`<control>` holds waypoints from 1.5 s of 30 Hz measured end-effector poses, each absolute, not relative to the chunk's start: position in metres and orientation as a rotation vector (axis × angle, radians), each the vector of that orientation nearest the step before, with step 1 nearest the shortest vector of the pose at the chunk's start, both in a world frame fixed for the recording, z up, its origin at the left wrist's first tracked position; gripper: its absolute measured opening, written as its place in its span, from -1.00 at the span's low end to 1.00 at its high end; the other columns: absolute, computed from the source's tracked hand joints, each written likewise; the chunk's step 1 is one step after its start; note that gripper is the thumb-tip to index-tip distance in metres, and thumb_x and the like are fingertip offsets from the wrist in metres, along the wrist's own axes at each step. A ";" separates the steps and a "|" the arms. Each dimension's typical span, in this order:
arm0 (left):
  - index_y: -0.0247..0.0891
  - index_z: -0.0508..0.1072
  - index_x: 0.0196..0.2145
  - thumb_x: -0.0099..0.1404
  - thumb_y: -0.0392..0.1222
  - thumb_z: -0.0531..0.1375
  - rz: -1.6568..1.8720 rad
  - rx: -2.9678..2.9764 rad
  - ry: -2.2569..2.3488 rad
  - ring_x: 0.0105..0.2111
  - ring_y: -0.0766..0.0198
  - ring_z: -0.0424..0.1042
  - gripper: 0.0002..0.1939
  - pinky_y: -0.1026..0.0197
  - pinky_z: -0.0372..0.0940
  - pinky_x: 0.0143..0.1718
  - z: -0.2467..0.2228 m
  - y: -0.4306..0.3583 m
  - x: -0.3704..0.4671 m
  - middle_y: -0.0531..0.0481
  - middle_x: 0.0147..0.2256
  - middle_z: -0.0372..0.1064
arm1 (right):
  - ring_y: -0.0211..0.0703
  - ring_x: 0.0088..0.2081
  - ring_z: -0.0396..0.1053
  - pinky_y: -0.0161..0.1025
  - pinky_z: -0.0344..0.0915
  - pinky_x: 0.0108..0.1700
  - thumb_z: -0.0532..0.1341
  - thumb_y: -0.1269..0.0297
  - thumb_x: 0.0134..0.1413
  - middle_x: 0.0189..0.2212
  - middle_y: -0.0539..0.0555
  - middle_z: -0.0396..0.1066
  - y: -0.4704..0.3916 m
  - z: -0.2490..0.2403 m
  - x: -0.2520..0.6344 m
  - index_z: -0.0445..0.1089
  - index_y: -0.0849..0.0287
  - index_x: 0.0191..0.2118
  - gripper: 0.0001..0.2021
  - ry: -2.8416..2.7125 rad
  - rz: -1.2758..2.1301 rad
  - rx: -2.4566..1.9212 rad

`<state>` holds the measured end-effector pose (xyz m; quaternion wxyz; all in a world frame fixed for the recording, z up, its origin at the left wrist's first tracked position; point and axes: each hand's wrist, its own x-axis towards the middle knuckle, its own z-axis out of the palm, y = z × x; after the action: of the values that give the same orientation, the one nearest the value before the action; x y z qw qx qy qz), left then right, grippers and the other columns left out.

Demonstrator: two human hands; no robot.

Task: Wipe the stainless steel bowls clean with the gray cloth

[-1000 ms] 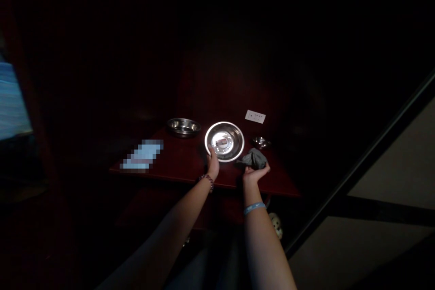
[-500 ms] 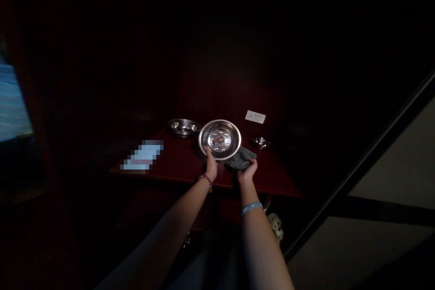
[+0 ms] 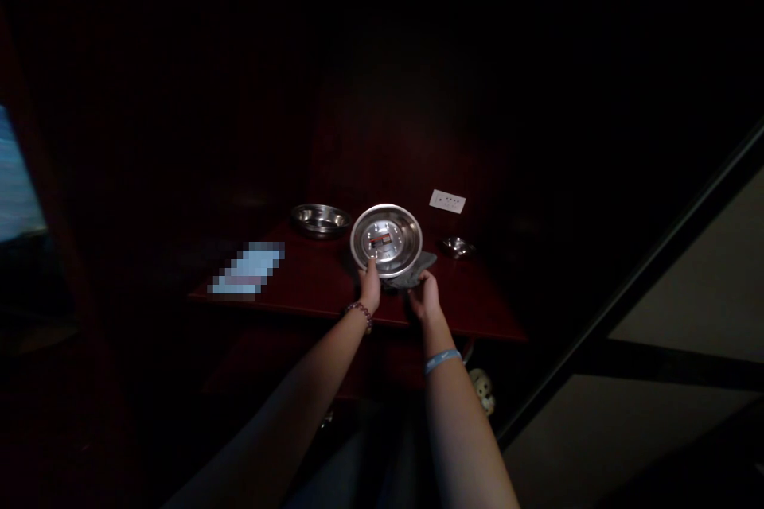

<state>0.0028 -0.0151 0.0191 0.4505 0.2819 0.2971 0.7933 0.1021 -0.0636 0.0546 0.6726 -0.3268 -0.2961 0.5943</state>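
A round stainless steel basin (image 3: 403, 242) with a red and white label on its bottom is tilted toward me above the dark red shelf (image 3: 334, 286). My left hand (image 3: 370, 286) grips its near rim, the thumb over the inside edge. In my right hand (image 3: 426, 297) is a grey cloth (image 3: 411, 277), pressed against the basin's lower right outer side. Part of the cloth is hidden behind the basin. Another steel basin (image 3: 321, 221) rests on the shelf to the left, and a small steel bowl (image 3: 458, 247) sits to the right.
A white socket plate (image 3: 447, 201) is on the back panel. A blurred-out pale rectangle (image 3: 247, 269) lies at the shelf's left. Dark panels flank both sides. Below the shelf on the right is a pale spotted object (image 3: 483, 391).
My right hand and the cloth have moved left, further under the basin. The basin has turned slightly in my left hand, its label shifting. The view has shifted a little.
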 end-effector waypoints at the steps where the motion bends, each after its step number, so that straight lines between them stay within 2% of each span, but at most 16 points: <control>1: -0.25 0.35 0.19 0.38 -0.18 0.11 1.965 0.679 0.754 0.20 0.17 0.36 -0.57 0.14 0.19 0.25 0.019 -0.015 0.003 -0.16 0.22 0.35 | -0.35 -0.56 0.28 -0.44 0.25 -0.42 0.11 0.40 -0.15 -0.59 -0.16 0.34 -0.064 0.054 0.101 0.25 0.11 -0.38 -0.88 -0.715 1.328 -0.763; 4: -0.29 0.38 0.15 0.35 -0.23 0.13 1.947 0.649 0.812 0.17 0.15 0.39 -0.58 0.13 0.21 0.23 0.020 -0.017 0.004 -0.20 0.20 0.38 | -0.33 -0.49 0.35 -0.43 0.27 -0.40 0.21 0.38 -0.11 -0.47 -0.17 0.42 -0.064 0.049 0.097 0.30 0.06 -0.16 -0.70 -0.788 1.264 -0.887; 7: -0.29 0.39 0.13 0.32 -0.25 0.15 1.908 0.671 0.807 0.16 0.14 0.40 -0.58 0.11 0.21 0.24 0.020 -0.017 0.005 -0.20 0.18 0.40 | -0.29 -0.39 0.43 -0.39 0.35 -0.34 0.27 0.30 -0.01 -0.31 -0.08 0.51 -0.061 0.042 0.097 0.30 0.03 0.00 -0.60 -0.775 1.218 -0.979; 12: -0.29 0.49 -0.02 0.28 -0.19 0.20 1.821 0.704 0.797 0.07 0.09 0.48 -0.68 0.05 0.27 0.19 0.019 -0.016 0.007 -0.19 0.03 0.52 | -0.16 -0.20 0.51 -0.31 0.44 -0.29 0.32 0.19 0.06 -0.12 0.10 0.55 -0.056 0.032 0.100 0.40 0.12 0.03 -0.60 -0.695 1.208 -1.050; 15: -0.29 0.52 -0.06 0.26 -0.12 0.26 1.793 0.745 0.765 0.04 0.07 0.50 -0.68 0.04 0.29 0.17 0.020 -0.018 0.007 -0.20 0.00 0.54 | -0.12 -0.16 0.53 -0.26 0.49 -0.26 0.31 0.21 0.08 -0.14 0.15 0.56 -0.055 0.029 0.100 0.44 0.20 0.00 -0.64 -0.624 1.190 -1.055; 20: -0.29 0.53 -0.07 0.26 -0.05 0.27 1.749 0.785 0.786 0.02 0.04 0.52 -0.66 0.01 0.30 0.16 0.024 -0.022 0.008 -0.22 -0.01 0.55 | -0.13 -0.22 0.53 -0.31 0.50 -0.32 0.34 0.28 0.06 -0.19 0.19 0.57 -0.054 0.028 0.099 0.48 0.31 -0.07 -0.68 -0.562 1.160 -1.111; 26: -0.30 0.55 -0.12 0.19 -0.21 0.31 1.624 1.024 0.846 0.06 0.10 0.49 -0.72 0.10 0.25 0.19 0.020 -0.022 0.013 -0.16 -0.06 0.58 | -0.18 -0.34 0.53 -0.40 0.42 -0.46 0.31 0.29 0.08 -0.30 0.15 0.58 -0.052 0.028 0.100 0.50 0.32 -0.12 -0.74 -0.527 1.105 -1.104; 30: -0.28 0.58 -0.26 0.18 -0.21 0.31 1.537 1.155 0.939 -0.02 0.06 0.53 -0.84 0.08 0.28 0.16 0.017 -0.024 0.017 -0.14 -0.20 0.62 | -0.21 -0.43 0.50 -0.42 0.33 -0.55 0.29 0.26 0.09 -0.31 0.15 0.58 -0.054 0.031 0.101 0.49 0.32 -0.14 -0.74 -0.489 1.009 -1.162; 34: -0.28 0.58 -0.32 0.15 -0.24 0.32 1.539 1.144 0.857 -0.07 0.03 0.54 -0.89 0.04 0.29 0.15 0.021 -0.028 0.018 -0.14 -0.27 0.61 | -0.19 -0.41 0.51 -0.41 0.32 -0.55 0.28 0.23 0.09 -0.31 0.15 0.59 -0.057 0.034 0.101 0.50 0.28 -0.15 -0.75 -0.470 0.959 -1.154; 37: -0.28 0.58 -0.30 0.18 -0.25 0.29 1.573 1.041 0.813 -0.07 0.05 0.53 -0.89 0.04 0.28 0.15 0.024 -0.029 0.018 -0.11 -0.28 0.61 | -0.14 -0.37 0.53 -0.39 0.34 -0.53 0.25 0.14 0.12 -0.37 0.13 0.59 -0.058 0.036 0.100 0.51 0.26 -0.16 -0.70 -0.501 1.007 -1.148; 41: -0.29 0.57 -0.32 0.19 -0.23 0.26 1.616 0.941 0.848 -0.06 0.03 0.53 -0.88 0.04 0.31 0.12 0.025 -0.027 0.016 -0.12 -0.30 0.60 | -0.15 -0.44 0.51 -0.36 0.33 -0.57 0.21 -0.06 0.15 -0.43 0.13 0.56 -0.057 0.039 0.100 0.53 0.28 -0.15 -0.56 -0.569 1.066 -1.153; 45: -0.29 0.56 -0.29 0.18 -0.20 0.24 1.640 0.925 0.857 -0.11 0.03 0.55 -0.84 0.04 0.35 0.05 0.022 -0.025 0.015 -0.10 -0.31 0.59 | -0.18 -0.51 0.46 -0.37 0.30 -0.61 0.27 -0.15 0.07 -0.44 0.13 0.56 -0.058 0.039 0.097 0.54 0.31 -0.14 -0.46 -0.671 1.067 -1.136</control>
<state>0.0149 -0.0252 0.0222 0.5111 0.3843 0.3559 0.6814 0.0974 -0.0579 0.0393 0.6610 -0.5024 -0.2966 0.4718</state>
